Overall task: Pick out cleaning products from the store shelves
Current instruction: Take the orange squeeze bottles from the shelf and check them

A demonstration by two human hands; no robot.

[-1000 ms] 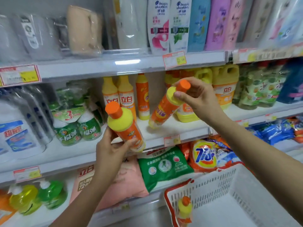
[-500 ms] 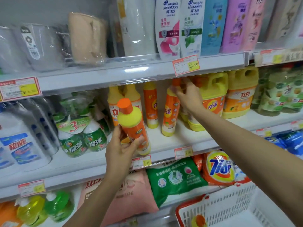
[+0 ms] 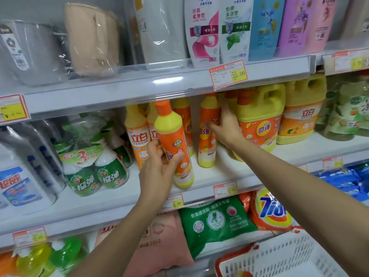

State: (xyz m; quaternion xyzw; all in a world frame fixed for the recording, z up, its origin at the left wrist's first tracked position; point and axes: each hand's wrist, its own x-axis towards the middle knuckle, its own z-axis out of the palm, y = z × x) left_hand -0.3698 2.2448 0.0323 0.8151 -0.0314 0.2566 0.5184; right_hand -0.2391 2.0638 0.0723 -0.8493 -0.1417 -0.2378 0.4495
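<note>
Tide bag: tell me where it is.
Head view, lower right: the Tide bag lies beside the green bag, on its right, just above the white basket.

R hand (image 3: 225, 126) has stood its bottle (image 3: 208, 136) upright on shelf (image 3: 215, 174); 1 s ago it was tilted in mid-air. L hand (image 3: 157, 172) moved 2nd bottle (image 3: 171, 136) closer to the shelf row.

The one wide-angle view looks out from the person's head, close to the grey metal store shelves (image 3: 139, 84), facing them almost square on and tipped slightly down. The left forearm (image 3: 119, 236) and right forearm (image 3: 299, 176) enter from the bottom edge. A white slotted plastic basket with a red rim (image 3: 283, 252) fills the lower right corner.
</note>
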